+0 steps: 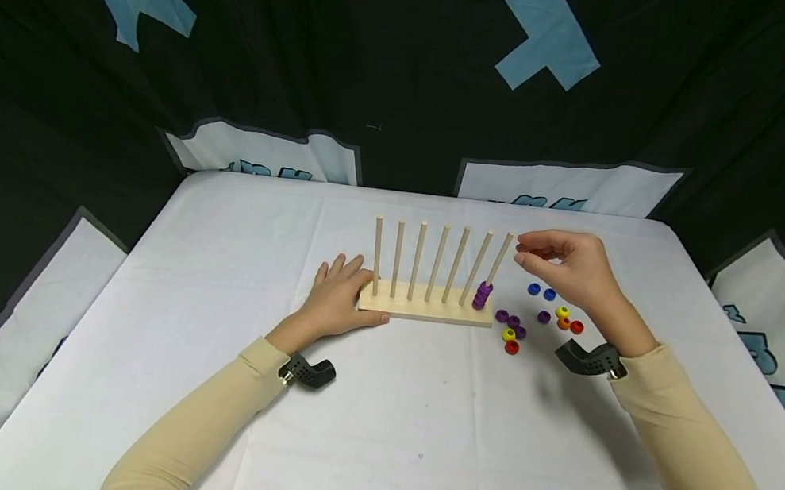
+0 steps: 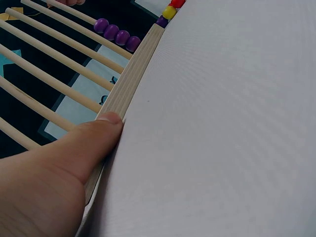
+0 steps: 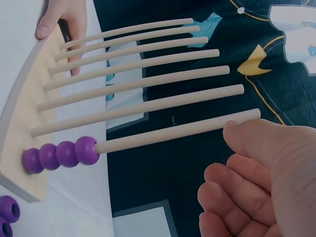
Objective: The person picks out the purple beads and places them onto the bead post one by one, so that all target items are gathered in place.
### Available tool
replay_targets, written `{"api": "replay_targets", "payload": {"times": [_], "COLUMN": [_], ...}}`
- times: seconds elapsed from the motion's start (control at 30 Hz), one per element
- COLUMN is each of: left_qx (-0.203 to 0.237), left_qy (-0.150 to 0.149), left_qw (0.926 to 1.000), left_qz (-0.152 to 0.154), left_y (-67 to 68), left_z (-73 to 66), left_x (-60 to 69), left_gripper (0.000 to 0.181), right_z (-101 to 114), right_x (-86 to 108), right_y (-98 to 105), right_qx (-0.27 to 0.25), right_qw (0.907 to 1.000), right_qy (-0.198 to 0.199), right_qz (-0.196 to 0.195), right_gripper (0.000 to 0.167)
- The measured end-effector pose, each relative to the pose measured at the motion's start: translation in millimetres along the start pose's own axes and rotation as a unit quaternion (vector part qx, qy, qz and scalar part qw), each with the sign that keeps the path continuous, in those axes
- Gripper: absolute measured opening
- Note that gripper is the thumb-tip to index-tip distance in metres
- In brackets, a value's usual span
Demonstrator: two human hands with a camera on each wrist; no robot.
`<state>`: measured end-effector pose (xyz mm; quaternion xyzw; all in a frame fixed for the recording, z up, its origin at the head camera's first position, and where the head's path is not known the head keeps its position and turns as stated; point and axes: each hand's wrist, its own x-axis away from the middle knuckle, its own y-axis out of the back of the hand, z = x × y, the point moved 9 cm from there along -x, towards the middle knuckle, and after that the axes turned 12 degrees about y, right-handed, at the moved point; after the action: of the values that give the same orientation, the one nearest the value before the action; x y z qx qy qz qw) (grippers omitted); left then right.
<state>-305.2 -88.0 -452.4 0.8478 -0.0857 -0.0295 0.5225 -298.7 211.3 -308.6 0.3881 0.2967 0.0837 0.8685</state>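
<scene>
A wooden peg rack [image 1: 425,310] with several upright pegs stands on the white table. Several purple beads [image 3: 66,154] are stacked at the bottom of its rightmost peg [image 3: 177,132]. My left hand [image 1: 336,300] holds the rack's left end, thumb along the front edge and the other fingers spread behind and beside the base. Close by the top of the rightmost peg is my right hand [image 1: 566,265], its fingers loosely bent and no bead visible between them. In the right wrist view its thumb [image 3: 242,136] appears beside the peg's tip; whether it touches cannot be told.
Right of the rack lie loose beads: purple beads [image 1: 514,322], blue beads [image 1: 535,289], a yellow bead [image 1: 508,335], a red bead [image 1: 512,347], an orange bead [image 1: 564,324] and others. Black cloth [image 1: 410,79] hangs behind the table [image 1: 372,434].
</scene>
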Motion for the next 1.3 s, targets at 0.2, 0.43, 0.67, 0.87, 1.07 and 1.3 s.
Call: {"api": "replay_targets", "payload": {"times": [0.2, 0.43, 0.67, 0.87, 1.07, 1.3], "left_qx": [-0.003, -0.001, -0.003, -0.003, -0.002, -0.002], "left_qy": [0.002, 0.003, 0.0, 0.0, -0.001, -0.001], "left_qw": [1.0, 1.0, 1.0, 1.0, 1.0, 1.0], "left_qz": [0.003, 0.003, 0.001, 0.002, 0.003, 0.004], "left_y": [-1.2, -0.9, -0.2, -1.5, -2.2, -1.7], "left_z": [1.4, 2.6, 2.4, 2.6, 1.9, 1.7], "left_x": [-1.3, -1.5, -1.2, -1.3, -1.5, -1.2], "left_gripper": [0.078, 0.078, 0.078, 0.078, 0.077, 0.077], "right_z": [-10, -22, -30, -38, -47, -55], "right_x": [9.5, 22.3, 32.6, 46.5, 63.6, 79.2], "right_y": [1, 1, -1, -4, -12, -18], "right_qx": [0.006, 0.007, 0.018, -0.002, -0.007, 0.008], "right_qw": [0.9997, 0.9987, 0.9987, 0.9971, 0.997, 0.9982], "right_qy": [-0.022, -0.047, -0.046, -0.072, -0.073, -0.059], "right_qz": [0.007, 0.016, 0.015, 0.025, 0.024, 0.009], "right_gripper": [0.028, 0.031, 0.029, 0.032, 0.028, 0.025]}}
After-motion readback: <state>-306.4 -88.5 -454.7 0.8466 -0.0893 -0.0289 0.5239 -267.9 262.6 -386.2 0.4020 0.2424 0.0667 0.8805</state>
